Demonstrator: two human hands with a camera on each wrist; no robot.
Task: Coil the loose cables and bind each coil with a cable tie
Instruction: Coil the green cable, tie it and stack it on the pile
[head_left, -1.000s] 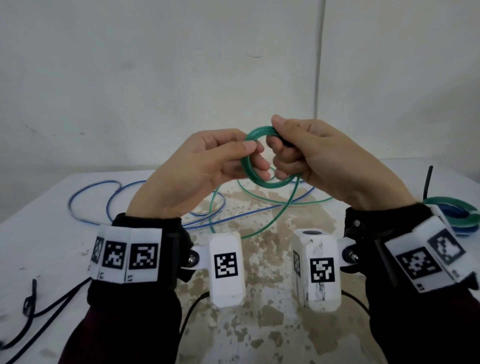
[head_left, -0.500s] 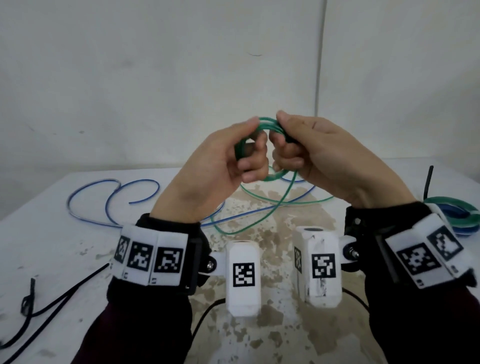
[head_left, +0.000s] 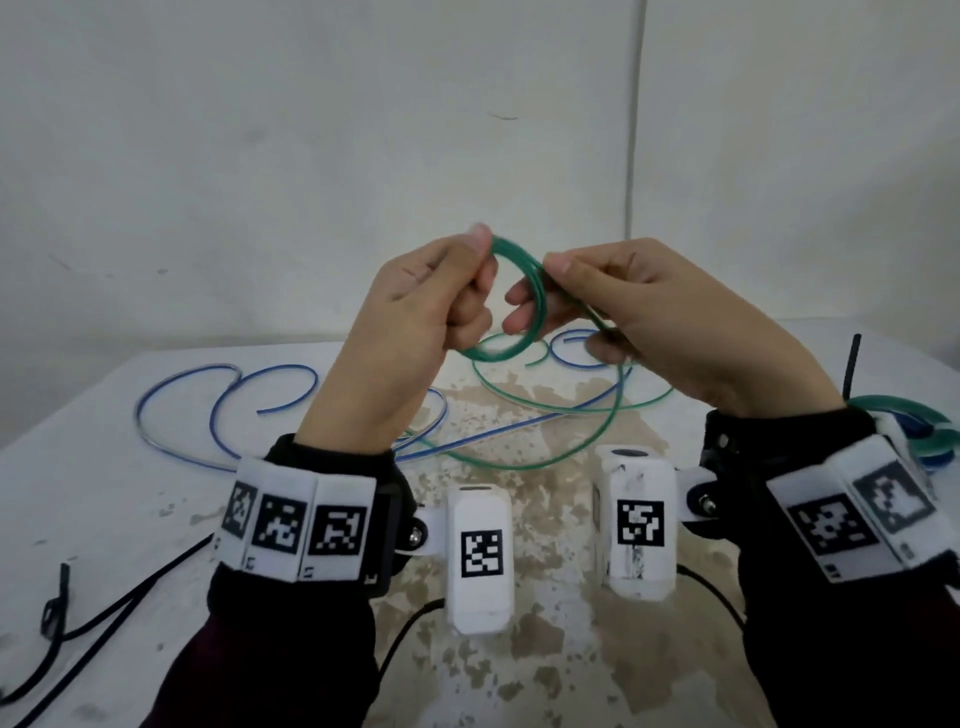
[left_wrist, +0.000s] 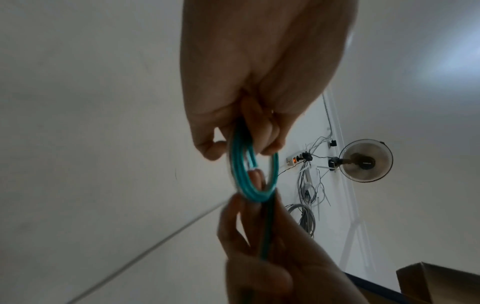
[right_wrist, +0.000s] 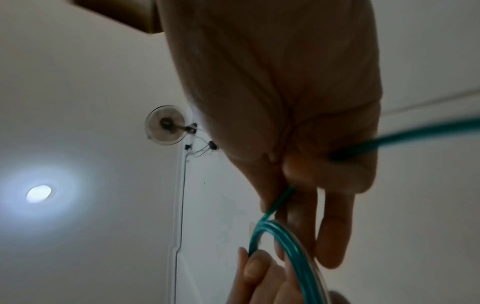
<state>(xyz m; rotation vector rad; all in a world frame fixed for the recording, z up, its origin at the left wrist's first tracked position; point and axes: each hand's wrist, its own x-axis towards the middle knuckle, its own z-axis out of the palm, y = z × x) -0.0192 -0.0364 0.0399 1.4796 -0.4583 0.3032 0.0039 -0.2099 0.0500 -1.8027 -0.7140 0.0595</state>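
Green cable (head_left: 511, 317): partly wound into a small coil of several turns, held in the air above the desk (head_left: 78, 493), in front of the pale wall. The unwound tail runs from the right side of the coil through the right hand, drops to the desk and lies there in a wide loop (head_left: 571, 447).

Left hand (head_left: 410, 332): fingers curled, pinching the left side of the coil between thumb and fingertips; the left wrist view shows the turns running in under the curled fingers (left_wrist: 267, 131).

Right hand (head_left: 649, 322): thumb and forefinger pinch the coil's right side, and the tail passes through the curled lower fingers; the right wrist view shows the strand leaving the hand (right_wrist: 415, 133).

Blue cable (head_left: 218, 410): loose, lying in open curves on the far left of the desk, one strand crossing under the green loop.

Finished coils (head_left: 924, 431): green over blue, stacked at the right edge of the desk, a black cable tie (head_left: 852, 364) standing upright just beside them.

Black cable tie (head_left: 54, 603): near left on the desk, beside thin black leads.

Desk surface: white, with worn brown patches in the middle.
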